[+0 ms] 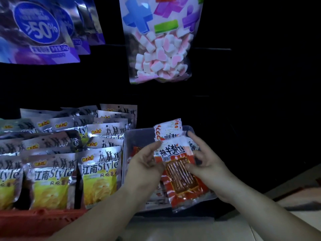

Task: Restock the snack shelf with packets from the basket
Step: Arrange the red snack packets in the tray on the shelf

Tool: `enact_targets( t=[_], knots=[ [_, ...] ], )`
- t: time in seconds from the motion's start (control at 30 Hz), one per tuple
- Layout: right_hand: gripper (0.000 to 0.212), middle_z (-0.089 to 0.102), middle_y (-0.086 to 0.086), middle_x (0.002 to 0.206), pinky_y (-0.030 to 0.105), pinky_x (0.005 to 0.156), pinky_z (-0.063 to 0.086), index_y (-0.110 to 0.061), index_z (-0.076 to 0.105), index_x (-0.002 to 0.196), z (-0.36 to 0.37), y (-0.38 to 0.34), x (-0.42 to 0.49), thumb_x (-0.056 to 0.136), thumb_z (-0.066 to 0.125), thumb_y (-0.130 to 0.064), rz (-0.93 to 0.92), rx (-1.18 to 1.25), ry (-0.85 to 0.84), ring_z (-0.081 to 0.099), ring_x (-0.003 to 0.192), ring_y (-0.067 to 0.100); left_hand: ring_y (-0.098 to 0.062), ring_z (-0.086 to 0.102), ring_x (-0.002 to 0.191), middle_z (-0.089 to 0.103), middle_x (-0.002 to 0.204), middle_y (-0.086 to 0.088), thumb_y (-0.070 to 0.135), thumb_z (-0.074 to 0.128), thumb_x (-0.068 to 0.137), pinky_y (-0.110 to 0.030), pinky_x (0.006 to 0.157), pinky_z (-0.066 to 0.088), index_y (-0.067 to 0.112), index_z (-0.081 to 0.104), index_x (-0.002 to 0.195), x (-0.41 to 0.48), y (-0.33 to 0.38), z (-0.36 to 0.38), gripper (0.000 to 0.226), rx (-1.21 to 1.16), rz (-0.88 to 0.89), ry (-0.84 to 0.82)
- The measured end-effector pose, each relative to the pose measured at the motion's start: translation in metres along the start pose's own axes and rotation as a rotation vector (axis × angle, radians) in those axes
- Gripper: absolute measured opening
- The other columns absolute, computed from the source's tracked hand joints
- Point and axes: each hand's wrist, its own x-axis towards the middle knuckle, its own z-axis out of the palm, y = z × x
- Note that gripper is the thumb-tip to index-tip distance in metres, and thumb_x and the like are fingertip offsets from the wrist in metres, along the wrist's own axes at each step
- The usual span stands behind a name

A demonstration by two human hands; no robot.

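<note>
A red and white snack packet [180,169] with a clear window is held over a clear plastic tray [139,136] on the shelf. My left hand [144,164] grips its left edge and my right hand [203,160] pinches its right side. More red and white packets [168,129] stand upright at the back of the tray, behind the held one. Others lie flat in the tray, partly hidden by my hands. The basket is not clearly seen.
Several silver and yellow chip bags [99,174] stand in rows in a red crate [40,221] to the left. A marshmallow bag [161,46] hangs above the tray, purple bags [38,30] at upper left. The right side is dark.
</note>
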Motion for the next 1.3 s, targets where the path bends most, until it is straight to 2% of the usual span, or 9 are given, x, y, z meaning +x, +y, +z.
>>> enact_targets(
  t=[0.13, 0.3, 0.57, 0.73, 0.83, 0.97, 1.1, 1.2, 1.3],
  knots=[
    [0.055, 0.068, -0.002, 0.131, 0.028, 0.076, 0.061, -0.041, 0.067, 0.127, 0.001, -0.001, 0.005, 0.097, 0.062, 0.005, 0.031, 0.062, 0.063, 0.072, 0.105, 0.007, -0.013, 0.075, 0.09, 0.068, 0.123, -0.011, -0.006, 0.063, 0.095, -0.023, 0.067, 0.061, 0.028, 0.057, 0.141, 0.001, 0.001, -0.002, 0.057, -0.043, -0.002, -0.034],
    [0.059, 0.066, -0.018, 0.127, 0.015, 0.075, 0.057, -0.039, 0.058, 0.14, 0.001, 0.002, 0.007, 0.095, 0.069, -0.002, -0.002, 0.036, 0.244, 0.065, 0.104, -0.009, -0.025, 0.076, 0.097, 0.076, 0.114, 0.003, -0.007, 0.071, 0.089, -0.043, 0.084, 0.063, 0.035, 0.07, 0.124, -0.004, -0.01, -0.002, 0.054, 0.141, -0.055, -0.239],
    [0.108, 0.058, -0.027, 0.136, 0.037, 0.086, 0.062, -0.051, 0.028, 0.152, -0.022, -0.007, -0.002, 0.082, 0.069, 0.021, 0.051, -0.016, -0.122, 0.068, 0.117, 0.012, -0.012, 0.07, 0.113, 0.074, 0.12, 0.011, -0.008, 0.076, 0.084, -0.035, 0.092, 0.06, 0.033, 0.043, 0.146, 0.0, -0.01, -0.003, 0.082, 0.04, -0.043, -0.292],
    [0.091, 0.053, -0.023, 0.144, 0.033, 0.077, 0.061, -0.051, 0.048, 0.143, -0.011, -0.002, -0.003, 0.088, 0.064, 0.019, 0.016, 0.029, -0.052, 0.068, 0.116, 0.016, -0.009, 0.064, 0.118, 0.066, 0.129, 0.009, 0.005, 0.084, 0.081, -0.018, 0.089, 0.057, 0.026, 0.052, 0.145, 0.006, -0.025, -0.009, 0.075, 0.469, -0.004, -0.174],
    [0.087, 0.049, -0.024, 0.15, 0.043, 0.093, 0.06, -0.058, 0.052, 0.137, 0.001, 0.0, -0.003, 0.093, 0.058, 0.016, -0.005, -0.038, -0.045, 0.062, 0.125, 0.017, -0.004, 0.051, 0.126, 0.048, 0.14, 0.017, 0.02, 0.084, 0.081, -0.007, 0.096, 0.045, 0.034, 0.058, 0.139, 0.01, -0.023, -0.011, 0.066, 0.783, 0.29, -0.027],
    [0.081, 0.055, -0.015, 0.148, 0.054, 0.099, 0.056, -0.045, 0.056, 0.142, 0.007, -0.005, -0.005, 0.093, 0.048, 0.019, 0.02, 0.129, -0.2, 0.066, 0.123, 0.023, 0.009, 0.061, 0.109, 0.065, 0.117, 0.023, 0.036, 0.077, 0.089, -0.014, 0.087, 0.055, 0.047, 0.056, 0.133, 0.003, -0.011, 0.001, 0.05, 0.513, 0.285, -0.051],
    [0.064, 0.062, -0.01, 0.141, 0.049, 0.087, 0.061, -0.041, 0.062, 0.135, 0.008, -0.011, -0.002, 0.099, 0.049, 0.011, 0.047, 0.091, -0.152, 0.074, 0.105, 0.025, -0.006, 0.071, 0.1, 0.073, 0.114, 0.011, -0.001, 0.066, 0.094, -0.027, 0.077, 0.062, 0.035, 0.062, 0.124, 0.005, -0.018, 0.001, 0.046, 0.263, 0.134, -0.05],
    [0.068, 0.051, -0.015, 0.141, 0.028, 0.068, 0.06, -0.05, 0.049, 0.141, 0.002, -0.004, 0.008, 0.096, 0.067, -0.003, -0.126, -0.193, 0.159, 0.072, 0.08, 0.004, -0.007, 0.072, 0.095, 0.075, 0.106, 0.005, -0.011, 0.063, 0.092, -0.023, 0.072, 0.06, 0.024, 0.064, 0.114, 0.005, -0.018, -0.003, 0.041, 0.215, 0.052, -0.102],
    [0.074, 0.058, -0.004, 0.126, 0.013, 0.058, 0.05, -0.044, 0.046, 0.145, -0.009, -0.002, 0.016, 0.092, 0.072, 0.0, -0.181, -0.235, 0.099, 0.063, 0.066, -0.009, -0.004, 0.071, 0.096, 0.075, 0.104, 0.009, -0.012, 0.062, 0.092, -0.021, 0.072, 0.06, 0.025, 0.063, 0.112, 0.004, -0.019, -0.002, 0.042, 0.227, 0.021, -0.158]
  ],
)
